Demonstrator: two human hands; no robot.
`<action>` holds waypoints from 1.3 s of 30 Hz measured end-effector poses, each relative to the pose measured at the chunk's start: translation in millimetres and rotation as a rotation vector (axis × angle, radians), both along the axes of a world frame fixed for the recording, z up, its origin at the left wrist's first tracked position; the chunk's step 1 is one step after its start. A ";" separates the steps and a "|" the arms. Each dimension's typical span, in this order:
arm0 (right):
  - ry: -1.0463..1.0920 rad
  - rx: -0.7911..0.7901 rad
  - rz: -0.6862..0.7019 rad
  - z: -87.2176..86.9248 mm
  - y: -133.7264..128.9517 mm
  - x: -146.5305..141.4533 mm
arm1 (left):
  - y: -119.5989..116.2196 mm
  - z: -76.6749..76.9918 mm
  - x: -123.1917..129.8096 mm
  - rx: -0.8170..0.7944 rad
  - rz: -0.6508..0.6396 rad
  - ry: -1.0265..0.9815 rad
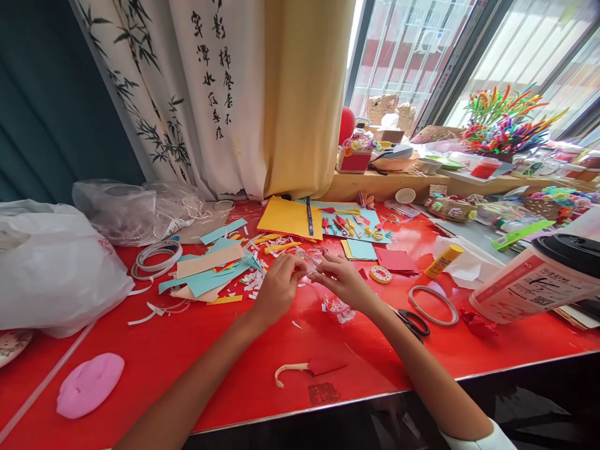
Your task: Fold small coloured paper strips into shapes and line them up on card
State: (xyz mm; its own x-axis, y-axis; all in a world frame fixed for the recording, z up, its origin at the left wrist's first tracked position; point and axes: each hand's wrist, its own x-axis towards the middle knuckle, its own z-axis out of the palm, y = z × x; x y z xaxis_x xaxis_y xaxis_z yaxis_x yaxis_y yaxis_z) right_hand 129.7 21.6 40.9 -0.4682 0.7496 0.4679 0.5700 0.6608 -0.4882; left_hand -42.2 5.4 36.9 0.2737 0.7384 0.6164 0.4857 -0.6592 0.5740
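My left hand [277, 286] and my right hand [347, 282] meet over the middle of the red table, fingertips pinched. Between them is a small clear plastic piece [308, 259]; its exact kind is hard to make out. Just under my right hand lies a crumpled clear packet with white markings [340, 307]. Nearer the front edge rests a dark red paper piece [324, 365] with a curled cream strip [287, 370] at its left end. White and coloured paper scraps [250, 281] are strewn beside my left hand.
Scissors [413, 324], a grey ring [434, 305], a yellow glue stick [443, 260] and a large paper cup [539, 281] stand or lie at right. Yellow card [285, 217] lies behind my hands. Plastic bags [56, 269] and a pink lump [90, 385] are at left.
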 end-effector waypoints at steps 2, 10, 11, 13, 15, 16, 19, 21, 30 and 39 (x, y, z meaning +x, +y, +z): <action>0.059 -0.054 0.035 1.3 -1.6 -2.1 | -0.6 -2.1 2.3 -0.035 0.020 -0.045; 0.260 -0.248 0.090 6.5 -8.3 -3.8 | -8.3 5.0 8.5 -0.197 0.015 -0.242; 0.265 -0.255 0.089 6.5 -8.0 -3.5 | -8.8 6.7 8.3 -0.211 0.000 -0.232; 0.274 -0.272 0.092 6.2 -7.3 -3.4 | -9.0 8.9 7.9 -0.231 -0.021 -0.211; 0.297 -0.296 0.095 6.0 -7.1 -4.0 | -9.0 9.4 7.9 -0.242 -0.021 -0.218; 0.315 -0.310 0.094 5.9 -7.4 -4.5 | -8.9 9.1 8.0 -0.240 -0.013 -0.224; 0.357 -0.345 0.087 5.6 -9.0 -5.5 | -8.9 6.4 9.2 -0.233 0.021 -0.272; 0.360 -0.350 0.079 4.3 -9.7 -5.9 | -8.7 4.1 10.4 -0.251 0.029 -0.315; 0.506 -0.372 0.058 1.0 -12.9 -11.5 | -10.9 0.4 13.1 0.017 0.089 -0.150; 0.659 -0.450 0.131 5.8 -19.1 -23.0 | -9.0 4.3 2.3 0.389 0.004 -0.037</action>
State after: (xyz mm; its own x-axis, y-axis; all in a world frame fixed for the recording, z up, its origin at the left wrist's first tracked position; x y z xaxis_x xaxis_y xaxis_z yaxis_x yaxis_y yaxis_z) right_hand 106.8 2.5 46.7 -0.2988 0.8897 0.3450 0.0039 0.3627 -0.9319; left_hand -39.9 -3.6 41.2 0.2433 0.4487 0.8599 0.4722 -0.8292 0.2991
